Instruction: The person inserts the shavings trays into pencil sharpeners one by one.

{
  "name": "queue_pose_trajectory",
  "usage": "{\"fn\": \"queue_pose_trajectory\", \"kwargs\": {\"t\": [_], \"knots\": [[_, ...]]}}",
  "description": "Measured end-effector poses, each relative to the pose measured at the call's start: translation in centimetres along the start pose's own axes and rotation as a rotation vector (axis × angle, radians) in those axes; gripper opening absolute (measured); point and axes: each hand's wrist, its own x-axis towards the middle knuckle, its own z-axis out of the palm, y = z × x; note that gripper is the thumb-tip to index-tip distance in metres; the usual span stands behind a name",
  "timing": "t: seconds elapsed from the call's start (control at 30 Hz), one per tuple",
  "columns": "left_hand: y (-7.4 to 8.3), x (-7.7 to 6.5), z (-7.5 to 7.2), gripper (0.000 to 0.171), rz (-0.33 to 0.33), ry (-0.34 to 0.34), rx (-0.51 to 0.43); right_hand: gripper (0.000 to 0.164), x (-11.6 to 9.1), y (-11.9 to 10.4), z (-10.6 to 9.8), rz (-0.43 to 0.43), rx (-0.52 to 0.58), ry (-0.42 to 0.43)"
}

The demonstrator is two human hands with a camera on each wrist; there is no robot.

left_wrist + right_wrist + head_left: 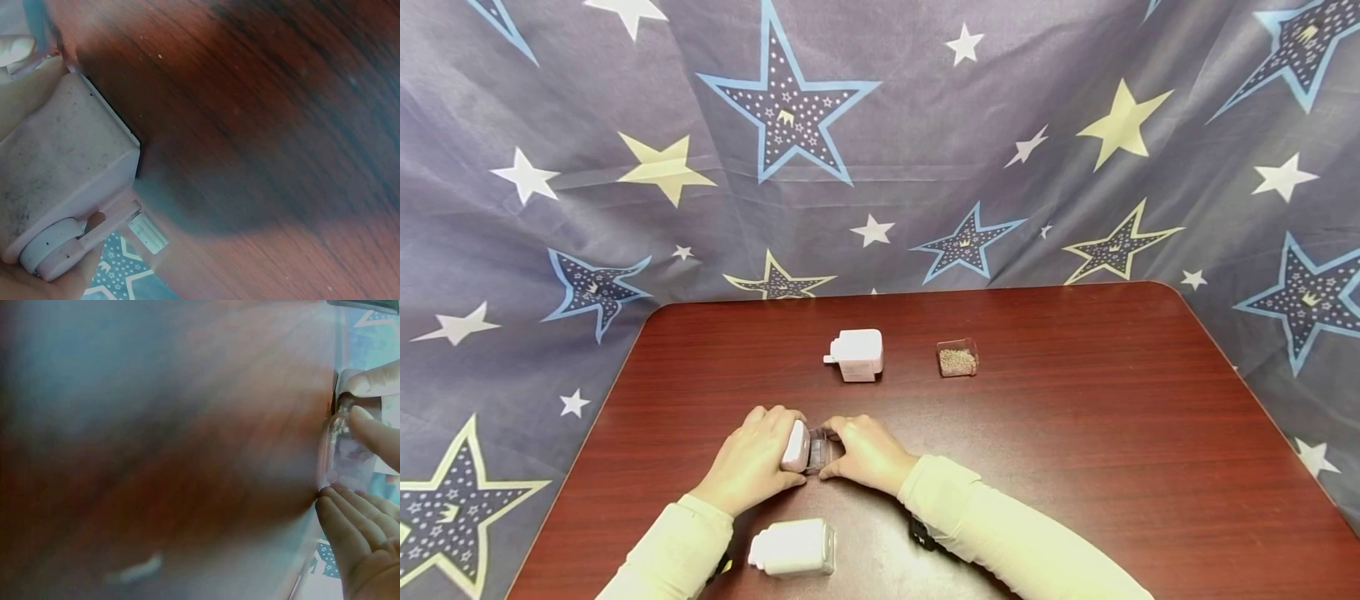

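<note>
In the head view my left hand (752,458) grips a pale pink hand-crank pencil sharpener (796,447) lying low over the table. Its smudged body (69,150), crank arm and ribbed crank knob (149,232) show large in the left wrist view. My right hand (868,454) pinches a clear plastic drawer (817,450) between thumb and fingers, right at the sharpener's open end. Seen from the right wrist, the clear drawer (353,450) has fingers at both sides, and a few pale bits show near its edge.
A white sharpener-like body (793,547) lies near the front, between the forearms. Farther back is a pinkish-white sharpener (859,354) with its crank to the left. To its right sits a clear drawer (957,362) of beige bits. Star-printed cloth (865,167) hangs behind the reddish-brown table (1075,400).
</note>
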Motion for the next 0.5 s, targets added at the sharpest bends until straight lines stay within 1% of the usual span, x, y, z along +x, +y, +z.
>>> {"fn": "queue_pose_trajectory", "kwargs": {"t": [0.27,0.5], "knots": [[0.04,0.00,-0.10,0.074,0.003,-0.003,-0.003,0.057,0.15,-0.13,0.28,0.002,-0.003,0.025],[0.16,0.05,-0.23,0.074,0.016,0.000,-0.008,0.057,0.27,-0.48,0.34,-0.005,-0.025,0.031]]}}
